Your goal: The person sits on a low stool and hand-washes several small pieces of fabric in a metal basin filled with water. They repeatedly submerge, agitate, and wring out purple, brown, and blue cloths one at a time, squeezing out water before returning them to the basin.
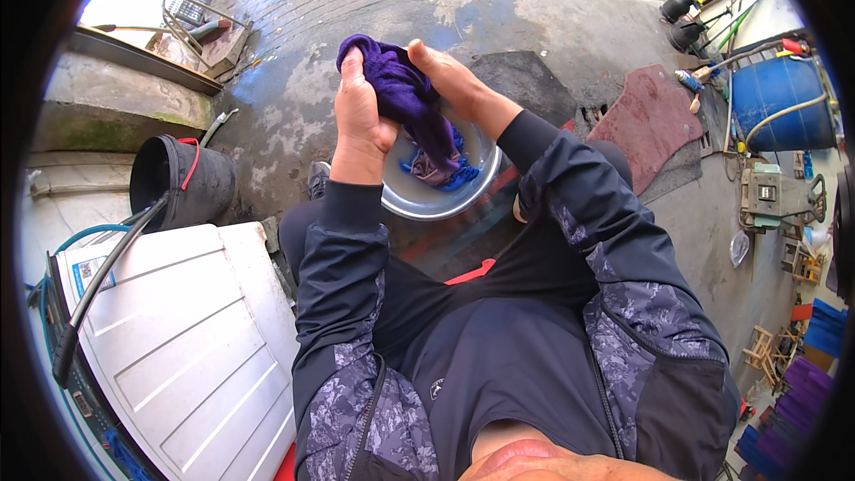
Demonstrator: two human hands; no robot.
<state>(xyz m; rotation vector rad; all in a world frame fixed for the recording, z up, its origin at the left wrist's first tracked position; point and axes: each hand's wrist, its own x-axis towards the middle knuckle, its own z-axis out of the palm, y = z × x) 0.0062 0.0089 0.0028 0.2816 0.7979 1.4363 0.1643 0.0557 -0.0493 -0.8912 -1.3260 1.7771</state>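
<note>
A dark purple cloth (pixel 397 80), bunched up and apparently soft, is lifted between my two hands. My left hand (pixel 358 120) grips its left side, thumb on top and fingers curled around it. From the right, my right hand (pixel 456 86) holds the same cloth with the thumb raised; its other fingers are partly hidden. The cloth's lower end hangs into a round metal basin (pixel 419 208) in front of me. Inside the basin lies more crumpled cloth (pixel 432 167), mauve and bright blue, partly covered by the purple one.
A black bucket (pixel 214 191) with a red handle stands at the left, beside a white ribbed panel (pixel 178 312) with hoses. Reddish (pixel 650 120) and dark mats (pixel 525 80) lie right of the basin. Farther right is a blue drum (pixel 779 107).
</note>
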